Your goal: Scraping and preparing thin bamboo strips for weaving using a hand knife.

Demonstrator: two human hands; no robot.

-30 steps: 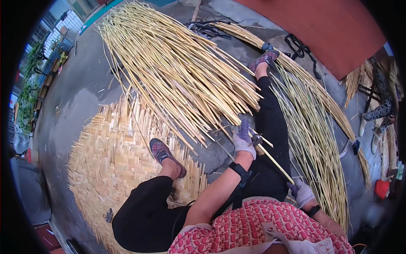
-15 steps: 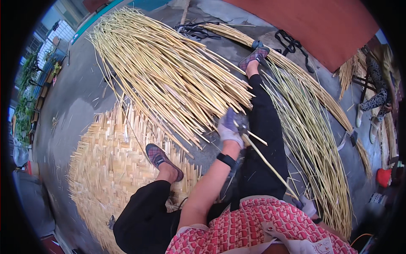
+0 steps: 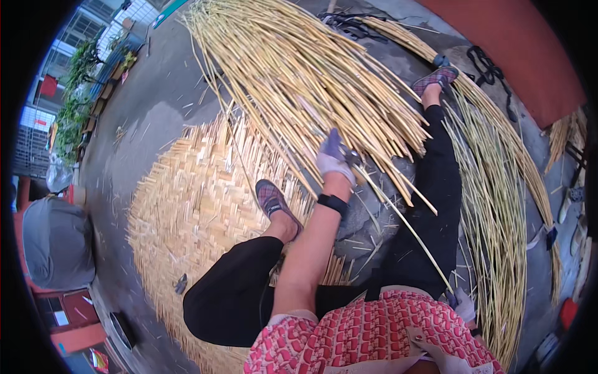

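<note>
My left hand (image 3: pixel 334 157), in a white and purple glove, is closed around a small dark tool (image 3: pixel 354 157) at the near ends of the big pile of dry yellow reeds (image 3: pixel 305 81). A single long reed stalk (image 3: pixel 408 227) runs from that tool down across my right thigh. At its near end my right hand (image 3: pixel 462 305), also gloved, is closed on the stalk beside my hip. The exact shape of the tool is hard to make out, and the right fingers are partly hidden.
A round woven mat (image 3: pixel 199 206) lies under my left foot. Greener reeds (image 3: pixel 492 230) are spread along my right leg, with a tied bundle (image 3: pixel 523 162) beyond. Black straps (image 3: pixel 489 68) lie near my right foot. A grey covered object (image 3: pixel 59 243) stands at left.
The view has swung left, so the scene shifts rightward in the picture. My left hand with the tool has moved forward to the reed pile's ends; my right hand stays by my hip.
</note>
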